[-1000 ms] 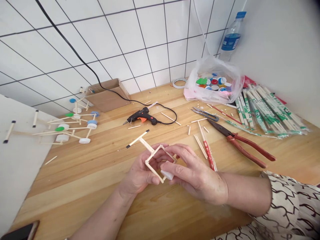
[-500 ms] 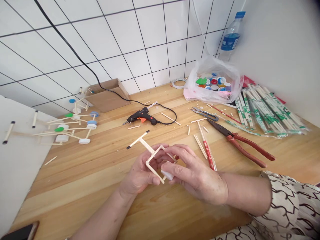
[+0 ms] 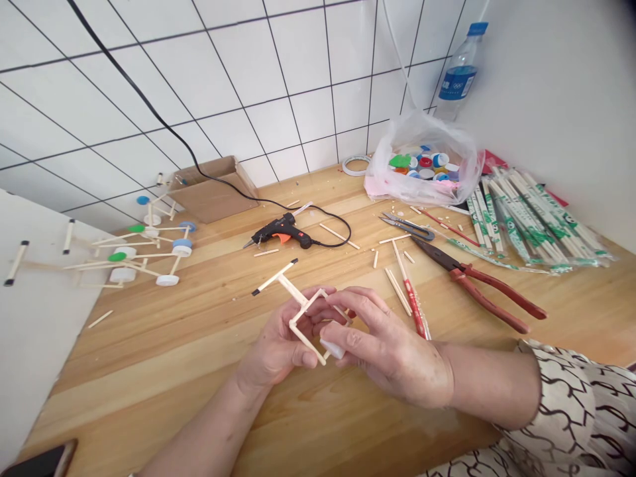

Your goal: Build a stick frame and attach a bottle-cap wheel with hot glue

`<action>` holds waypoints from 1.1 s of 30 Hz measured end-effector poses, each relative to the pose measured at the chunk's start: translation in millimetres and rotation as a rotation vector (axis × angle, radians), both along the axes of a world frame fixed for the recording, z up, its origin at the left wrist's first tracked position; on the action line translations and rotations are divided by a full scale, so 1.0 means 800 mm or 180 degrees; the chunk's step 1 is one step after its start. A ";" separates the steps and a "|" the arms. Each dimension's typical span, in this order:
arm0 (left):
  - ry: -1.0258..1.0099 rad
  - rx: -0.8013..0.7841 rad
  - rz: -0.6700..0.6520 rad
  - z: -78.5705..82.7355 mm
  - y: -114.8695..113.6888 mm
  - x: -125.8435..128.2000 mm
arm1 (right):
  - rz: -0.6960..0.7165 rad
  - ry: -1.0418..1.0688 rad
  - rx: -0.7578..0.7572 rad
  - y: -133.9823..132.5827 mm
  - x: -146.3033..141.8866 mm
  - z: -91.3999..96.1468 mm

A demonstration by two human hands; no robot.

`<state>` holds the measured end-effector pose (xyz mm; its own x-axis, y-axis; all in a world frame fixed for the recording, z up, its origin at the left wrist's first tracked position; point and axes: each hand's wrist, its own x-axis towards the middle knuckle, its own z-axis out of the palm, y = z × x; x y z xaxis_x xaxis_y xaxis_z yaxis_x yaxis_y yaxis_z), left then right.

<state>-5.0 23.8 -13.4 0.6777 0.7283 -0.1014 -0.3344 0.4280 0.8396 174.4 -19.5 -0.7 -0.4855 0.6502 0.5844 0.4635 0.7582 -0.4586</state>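
Both hands meet over the middle of the wooden table (image 3: 199, 371). My left hand (image 3: 278, 348) is closed around a small frame of thin wooden sticks (image 3: 298, 311), whose T-shaped end with black tips points up and left. Against the frame's lower right corner my right hand (image 3: 382, 351) pinches a white bottle cap (image 3: 332, 347). The fingers of the two hands touch around that corner.
A black hot glue gun (image 3: 283, 232) with its cord lies behind the hands. Red-handled pliers (image 3: 477, 285), scissors (image 3: 407, 226), loose sticks, packs of chopsticks (image 3: 531, 222), a bag of caps (image 3: 422, 165) and a water bottle (image 3: 460, 69) are at right. Finished stick-and-cap models (image 3: 144, 255) and a cardboard box (image 3: 213, 189) are at left.
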 end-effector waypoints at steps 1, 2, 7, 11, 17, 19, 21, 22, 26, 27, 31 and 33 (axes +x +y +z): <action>-0.0005 -0.0001 -0.0012 0.001 0.000 0.000 | 0.0017 0.0033 0.0001 0.000 0.000 0.000; -0.0005 -0.0008 -0.0019 0.001 0.000 0.000 | 0.0040 0.0077 -0.0008 0.000 0.001 0.002; 0.0042 -0.0025 -0.0076 0.004 0.002 -0.002 | 0.0153 0.0192 -0.0525 0.002 0.010 0.017; 0.0006 0.0027 -0.0057 0.001 0.003 -0.005 | -0.0035 0.0503 -0.1078 0.005 0.018 0.024; -0.0002 -0.0090 -0.0001 0.003 0.004 -0.005 | 0.0148 0.0780 -0.1233 0.008 0.019 0.023; 0.0015 -0.0143 0.0000 0.004 0.004 -0.005 | 0.0261 0.0774 -0.1284 0.008 0.018 0.024; -0.0010 -0.0195 -0.0032 0.005 0.004 -0.005 | 0.0328 0.0802 -0.1386 0.008 0.018 0.026; -0.0038 -0.0213 -0.0052 0.004 0.004 -0.005 | 0.0351 0.0825 -0.1448 0.008 0.018 0.026; -0.0117 -0.0225 -0.0085 0.003 0.005 -0.007 | 0.0427 0.1015 -0.1686 0.009 0.017 0.024; -0.0118 -0.0202 -0.0067 0.003 0.006 -0.007 | 0.0423 0.1095 -0.1740 0.010 0.017 0.022; -0.0034 0.0041 0.0066 0.007 0.009 -0.009 | 0.0323 0.1446 -0.2085 0.011 0.018 0.013; 0.0034 0.0170 0.0149 0.009 0.010 -0.009 | 0.0153 0.1690 -0.2354 0.014 0.018 0.008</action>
<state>-12.4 31.6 -6.1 0.6418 0.7638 -0.0687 -0.3438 0.3667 0.8645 188.6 -8.2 5.9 -0.3077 0.9341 0.1809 0.0281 0.1990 -0.9796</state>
